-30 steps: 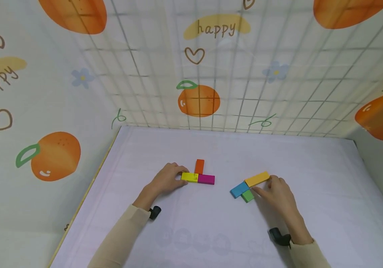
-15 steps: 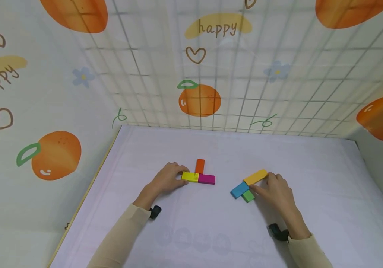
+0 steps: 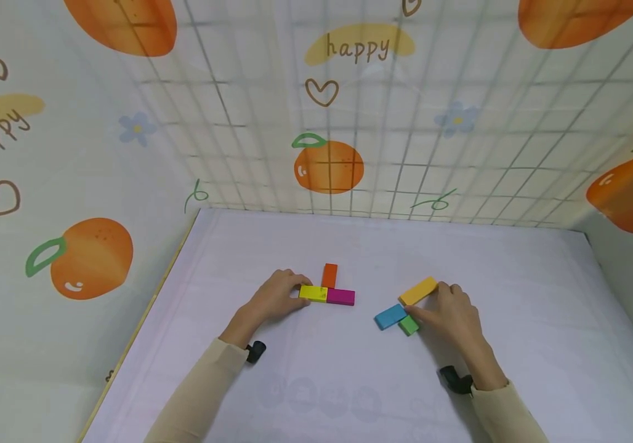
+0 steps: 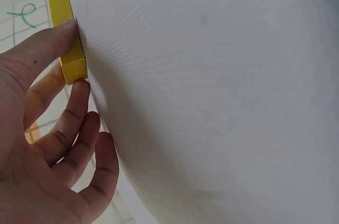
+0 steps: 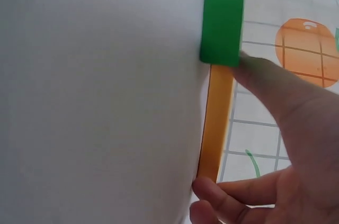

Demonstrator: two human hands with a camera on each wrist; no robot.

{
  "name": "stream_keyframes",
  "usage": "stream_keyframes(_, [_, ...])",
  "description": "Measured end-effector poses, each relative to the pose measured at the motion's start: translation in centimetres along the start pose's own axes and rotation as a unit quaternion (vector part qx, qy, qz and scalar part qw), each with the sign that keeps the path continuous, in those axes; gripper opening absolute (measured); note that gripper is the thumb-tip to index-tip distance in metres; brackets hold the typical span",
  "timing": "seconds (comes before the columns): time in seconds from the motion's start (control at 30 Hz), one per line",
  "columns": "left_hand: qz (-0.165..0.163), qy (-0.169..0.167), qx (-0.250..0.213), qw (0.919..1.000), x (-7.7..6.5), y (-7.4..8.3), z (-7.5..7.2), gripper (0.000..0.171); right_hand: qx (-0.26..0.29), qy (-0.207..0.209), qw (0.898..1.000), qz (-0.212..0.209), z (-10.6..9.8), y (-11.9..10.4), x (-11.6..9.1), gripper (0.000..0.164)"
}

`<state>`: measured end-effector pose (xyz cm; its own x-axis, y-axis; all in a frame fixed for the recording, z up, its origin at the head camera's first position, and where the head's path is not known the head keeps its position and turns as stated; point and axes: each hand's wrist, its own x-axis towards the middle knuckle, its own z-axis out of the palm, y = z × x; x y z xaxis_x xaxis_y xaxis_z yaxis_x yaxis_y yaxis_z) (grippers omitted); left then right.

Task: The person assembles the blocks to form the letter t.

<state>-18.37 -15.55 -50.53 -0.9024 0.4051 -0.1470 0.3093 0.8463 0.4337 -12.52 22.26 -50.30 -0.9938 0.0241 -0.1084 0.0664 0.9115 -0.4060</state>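
Observation:
In the head view my left hand (image 3: 278, 295) pinches a yellow block (image 3: 313, 293) between thumb and fingers. The block lies end to end with a magenta block (image 3: 341, 297), and an orange-red block (image 3: 330, 275) points away from their joint. My right hand (image 3: 454, 317) holds an amber block (image 3: 419, 290) by its ends, fingers at the far right end and thumb at the near one. Close to that thumb lie a blue block (image 3: 390, 317) and a smaller green block (image 3: 408, 325). The green block (image 5: 222, 28) covers part of the right thumb's tip in the right wrist view.
A white-covered table (image 3: 316, 381) bears all the blocks. Behind it hangs a printed sheet (image 3: 261, 166) with oranges and grid lines, and another printed side stands at the left. Each wrist wears a black camera (image 3: 455, 380).
My right hand has moved left and slightly away, taking the amber block with it. The blue block has shifted left, while the green one is nearly still. My left hand stays put.

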Motion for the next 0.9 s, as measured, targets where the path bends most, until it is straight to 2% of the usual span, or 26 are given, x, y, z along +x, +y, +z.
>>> stream_keyframes(0.27, [0.000,0.000,-0.005,1.0000,-0.08,-0.04,-0.06,0.038,0.033,0.015,0.999,-0.011,0.32,0.44,0.30,0.103])
stream_keyframes(0.47, [-0.001,0.001,-0.003,1.0000,-0.04,-0.14,0.12,0.038,0.066,0.031,0.997,-0.029,0.62,0.75,0.55,0.097])
stream_keyframes(0.63, [0.000,0.000,-0.005,1.0000,-0.07,-0.20,0.20,0.039,0.114,0.026,0.992,-0.038,0.67,0.66,0.73,0.094])
stream_keyframes(0.9, [0.000,0.002,-0.005,1.0000,-0.07,-0.22,0.16,0.039,0.156,0.023,0.986,-0.057,0.26,0.15,0.47,0.091])
